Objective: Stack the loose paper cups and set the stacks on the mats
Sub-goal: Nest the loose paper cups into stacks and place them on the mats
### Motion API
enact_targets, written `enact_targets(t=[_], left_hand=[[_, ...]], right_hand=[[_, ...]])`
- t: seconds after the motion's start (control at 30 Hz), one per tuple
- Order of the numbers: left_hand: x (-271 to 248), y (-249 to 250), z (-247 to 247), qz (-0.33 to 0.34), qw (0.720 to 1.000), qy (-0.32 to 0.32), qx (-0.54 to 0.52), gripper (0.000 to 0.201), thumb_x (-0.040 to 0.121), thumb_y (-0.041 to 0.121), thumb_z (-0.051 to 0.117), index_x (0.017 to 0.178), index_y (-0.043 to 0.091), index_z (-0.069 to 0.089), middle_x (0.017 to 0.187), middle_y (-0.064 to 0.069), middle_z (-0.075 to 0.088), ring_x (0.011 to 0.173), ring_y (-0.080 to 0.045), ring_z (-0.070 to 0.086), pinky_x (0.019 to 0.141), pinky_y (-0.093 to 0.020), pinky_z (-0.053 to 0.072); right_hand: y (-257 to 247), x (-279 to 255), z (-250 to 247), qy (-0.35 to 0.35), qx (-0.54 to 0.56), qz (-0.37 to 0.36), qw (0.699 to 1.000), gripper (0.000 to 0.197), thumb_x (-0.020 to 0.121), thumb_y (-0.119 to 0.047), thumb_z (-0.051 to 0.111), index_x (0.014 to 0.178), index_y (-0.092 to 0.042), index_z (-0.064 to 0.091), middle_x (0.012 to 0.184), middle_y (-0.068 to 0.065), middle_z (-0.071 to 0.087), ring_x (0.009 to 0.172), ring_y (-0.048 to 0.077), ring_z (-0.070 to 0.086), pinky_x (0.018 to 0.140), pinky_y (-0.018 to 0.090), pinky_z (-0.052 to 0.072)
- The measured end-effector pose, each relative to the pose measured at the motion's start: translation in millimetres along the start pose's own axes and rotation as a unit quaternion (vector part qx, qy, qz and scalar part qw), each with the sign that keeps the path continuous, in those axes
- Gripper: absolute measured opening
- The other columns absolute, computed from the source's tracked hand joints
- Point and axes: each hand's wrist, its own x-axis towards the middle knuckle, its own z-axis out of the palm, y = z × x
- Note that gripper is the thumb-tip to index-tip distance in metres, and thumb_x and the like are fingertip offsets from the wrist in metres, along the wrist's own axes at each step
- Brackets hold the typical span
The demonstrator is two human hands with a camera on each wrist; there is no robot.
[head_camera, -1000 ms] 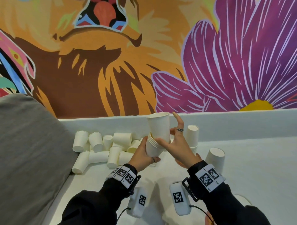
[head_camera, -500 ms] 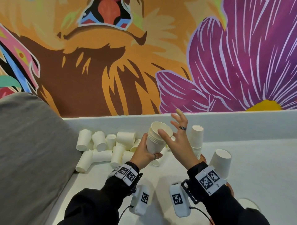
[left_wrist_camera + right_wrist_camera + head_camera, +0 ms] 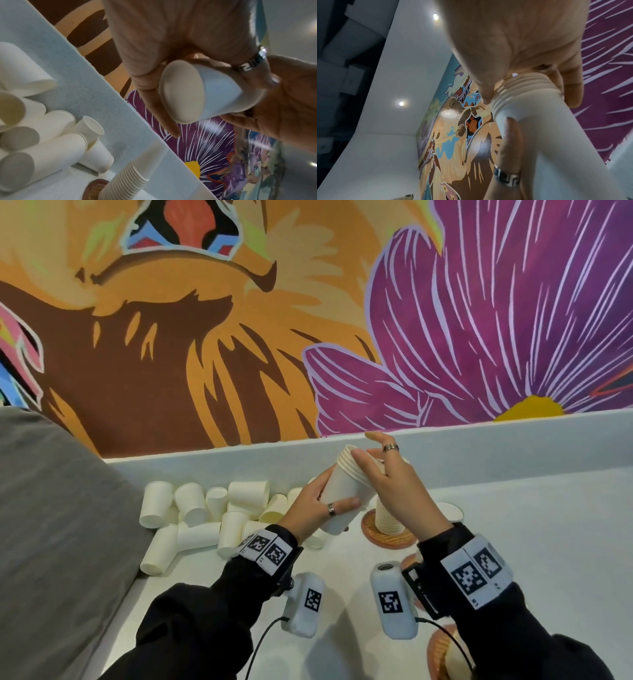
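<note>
Held stack: nested paper cups, raised off the worktop, just left of the tall stack on its mat; top cup, standing proud a second ago, now seated with rims packed close.
Left hand: grip wrapped round the lower wall, thumb across the front; hold unchanged.
Right hand: spread clear above the mouth half a second ago; now down on it, thumb and fingers pinching the rims.
Loose cups: heaped well left of the tall stack, unmoved.

Top of the standing stack behind the right hand — nearest mat half behind the right sleeve
</note>
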Motion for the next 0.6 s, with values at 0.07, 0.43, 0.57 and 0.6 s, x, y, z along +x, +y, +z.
enact_targets(t=[0.07, 0.43, 0.57, 0.6], left_hand=[[2.3, 0.7, 5.5, -0.017, 0.999, 0.0, -0.027, 0.068, 0.06, 0.049, 0.072, 0.123, 0.036, 0.05, 0.116, -0.007, 0.06, 0.098, -0.026, 0.061, 0.071, -0.044, 0.058], [12.2, 9.4, 40.2, -0.074, 0.99, 0.056, -0.106, 0.026, 0.085, 0.028, 0.065, 0.103, 0.023, 0.047, 0.11, -0.011, 0.048, 0.091, -0.023, 0.056, 0.052, -0.022, 0.05], [13.1, 12.8, 52.9, -0.076, 0.989, 0.056, -0.111, 0.037, 0.083, 0.013, 0.067, 0.112, 0.021, 0.044, 0.108, -0.007, 0.049, 0.096, -0.025, 0.054, 0.053, -0.021, 0.052], [13.5, 12.3, 57.0, -0.074, 0.99, 0.059, -0.108, 0.041, 0.082, 0.012, 0.068, 0.113, 0.021, 0.044, 0.109, -0.006, 0.049, 0.097, -0.026, 0.054, 0.054, -0.021, 0.051]], right_hand=[[0.1, -1.7, -10.2, -0.005, -0.008, 0.01, 1.0, 0.046, 0.095, -0.041, 0.047, 0.136, -0.024, 0.033, 0.097, -0.011, 0.05, 0.084, -0.005, 0.051, 0.065, 0.004, 0.042], [20.3, -25.6, -87.9, -0.068, -0.046, 0.074, 0.994, 0.061, 0.086, -0.04, 0.06, 0.136, -0.032, 0.025, 0.117, -0.004, 0.047, 0.094, 0.01, 0.058, 0.086, 0.033, 0.05], [36.2, -37.4, -108.3, -0.138, -0.065, 0.097, 0.984, 0.068, 0.081, -0.036, 0.068, 0.133, -0.035, 0.024, 0.11, -0.01, 0.048, 0.098, 0.01, 0.06, 0.088, 0.029, 0.048], [40.9, -40.2, -112.0, -0.148, -0.066, 0.102, 0.982, 0.069, 0.08, -0.035, 0.07, 0.133, -0.035, 0.025, 0.109, -0.01, 0.048, 0.097, 0.01, 0.061, 0.088, 0.028, 0.047]])
